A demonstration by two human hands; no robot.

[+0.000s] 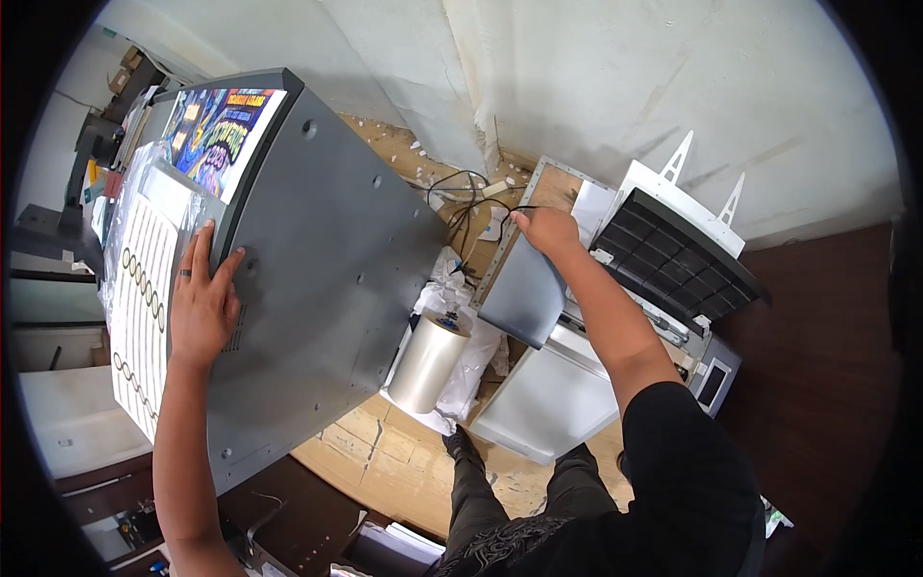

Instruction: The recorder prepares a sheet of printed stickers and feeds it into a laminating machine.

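Observation:
My left hand (204, 298) lies with fingers spread on the upper edge of a large grey machine cabinet (317, 221), partly over plastic-covered printed sheets (144, 279). A colourful printed sheet (226, 135) lies just beyond it. My right hand (548, 232) reaches across to the far side, its fingers closed in a pinch on a black cable (500, 213). The cable trails left into a tangle near the wall. A dark grey panel (529, 288) is just below that hand; whether the hand touches it, I cannot tell.
A cream-coloured roll (431, 363) stands on crumpled white paper (481, 361) between the machines. On the right is a printer (687, 351) with a raised black lid (673, 260). A white panel (548, 394) leans near my feet. Debris lies along the wall (615, 87).

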